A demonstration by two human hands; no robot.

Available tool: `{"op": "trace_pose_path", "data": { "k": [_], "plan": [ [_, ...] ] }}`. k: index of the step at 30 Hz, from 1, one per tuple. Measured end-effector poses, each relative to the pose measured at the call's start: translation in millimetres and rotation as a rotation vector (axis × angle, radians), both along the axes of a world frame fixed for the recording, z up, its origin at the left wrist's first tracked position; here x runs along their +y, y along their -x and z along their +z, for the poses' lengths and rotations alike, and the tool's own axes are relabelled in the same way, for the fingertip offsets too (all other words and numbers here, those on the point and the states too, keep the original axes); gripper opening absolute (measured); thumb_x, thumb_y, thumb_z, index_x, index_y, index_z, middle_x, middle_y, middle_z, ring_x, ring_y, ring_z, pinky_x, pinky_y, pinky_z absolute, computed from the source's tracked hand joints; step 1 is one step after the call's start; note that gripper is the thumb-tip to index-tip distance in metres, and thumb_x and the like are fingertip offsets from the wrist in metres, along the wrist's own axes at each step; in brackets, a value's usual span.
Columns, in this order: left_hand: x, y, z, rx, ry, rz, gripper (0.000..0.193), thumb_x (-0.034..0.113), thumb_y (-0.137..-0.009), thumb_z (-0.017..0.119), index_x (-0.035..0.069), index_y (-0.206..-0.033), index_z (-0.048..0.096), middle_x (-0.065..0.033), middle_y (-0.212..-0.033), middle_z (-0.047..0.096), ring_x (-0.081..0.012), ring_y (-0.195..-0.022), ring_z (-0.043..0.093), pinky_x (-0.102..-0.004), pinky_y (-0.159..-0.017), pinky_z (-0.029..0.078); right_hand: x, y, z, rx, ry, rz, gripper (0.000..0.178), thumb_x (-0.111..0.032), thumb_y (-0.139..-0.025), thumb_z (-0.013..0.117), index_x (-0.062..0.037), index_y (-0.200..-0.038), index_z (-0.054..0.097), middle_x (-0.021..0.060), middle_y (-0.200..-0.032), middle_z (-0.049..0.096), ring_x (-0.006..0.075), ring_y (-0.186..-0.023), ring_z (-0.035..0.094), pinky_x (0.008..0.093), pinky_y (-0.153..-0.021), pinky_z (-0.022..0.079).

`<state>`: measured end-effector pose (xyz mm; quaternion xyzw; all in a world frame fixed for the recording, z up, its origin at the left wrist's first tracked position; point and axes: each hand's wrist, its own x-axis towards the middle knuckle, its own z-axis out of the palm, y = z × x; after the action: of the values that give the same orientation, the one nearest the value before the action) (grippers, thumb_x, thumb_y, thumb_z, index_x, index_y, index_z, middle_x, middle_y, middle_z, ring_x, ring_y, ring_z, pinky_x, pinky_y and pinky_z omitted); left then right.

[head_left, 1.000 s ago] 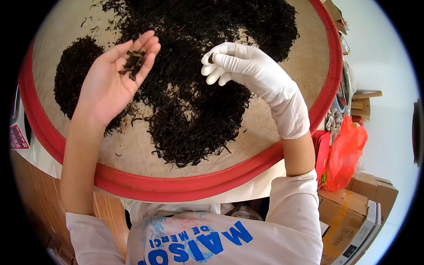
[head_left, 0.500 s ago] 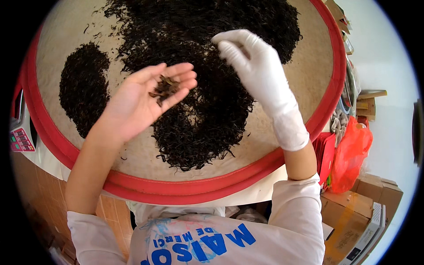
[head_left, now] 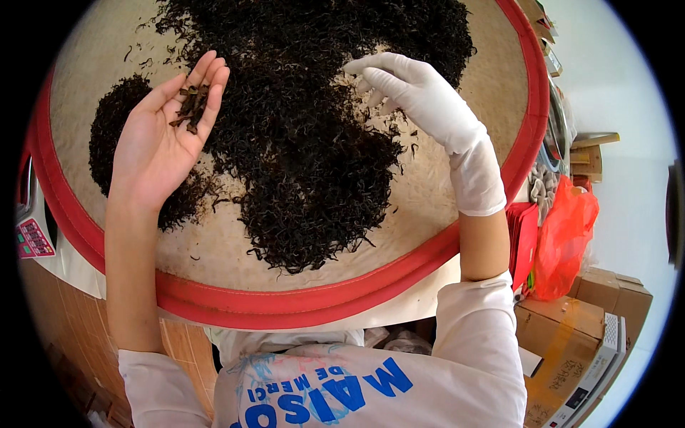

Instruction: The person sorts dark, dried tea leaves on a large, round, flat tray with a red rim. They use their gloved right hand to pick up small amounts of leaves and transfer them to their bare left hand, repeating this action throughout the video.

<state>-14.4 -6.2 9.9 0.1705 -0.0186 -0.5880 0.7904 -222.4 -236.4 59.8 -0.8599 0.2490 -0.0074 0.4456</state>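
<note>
Now brown stems point(head_left: 191, 108) on the open left hand's point(head_left: 160, 143) fingers.

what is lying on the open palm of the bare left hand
A few brownish stems lie on the fingers of the left hand, palm up. The tray beneath the hand is hidden.

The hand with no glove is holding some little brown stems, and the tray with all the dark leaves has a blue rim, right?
Not quite: the tray's rim is red, not blue, as the head view shows. The bare left hand does hold little brown stems over the dark leaves.
</note>
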Motion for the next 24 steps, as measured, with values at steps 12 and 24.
{"op": "trace_pose_path", "data": {
  "k": [12,24],
  "plan": [
    [-0.1,-1.5,-0.7,-0.059,-0.040,0.026,0.038,0.010,-0.101,0.033,-0.010,-0.132,0.039,-0.0158,-0.131,0.050,-0.0241,-0.123,0.050,-0.0323,-0.106,0.043,74.2,-7.2,-34.7,0.011,0.689,0.320,0.088,-0.027,-0.069,0.080,-0.0056,-0.141,0.036,0.0260,-0.127,0.047,0.0383,-0.111,0.052,0.0401,-0.094,0.046],
    [1.3,-6.2,-4.6,-0.018,0.063,-0.036,0.038,0.010,-0.100,0.034,-0.009,-0.133,0.039,-0.0160,-0.131,0.050,-0.0239,-0.122,0.050,-0.0324,-0.106,0.044,34.7,-6.5,4.0,-0.233,0.032,0.069,0.035,-0.018,-0.087,0.066,-0.0074,-0.119,0.062,0.0110,-0.105,0.065,0.0201,-0.100,0.061,0.0293,-0.090,0.046]
  ]
}}
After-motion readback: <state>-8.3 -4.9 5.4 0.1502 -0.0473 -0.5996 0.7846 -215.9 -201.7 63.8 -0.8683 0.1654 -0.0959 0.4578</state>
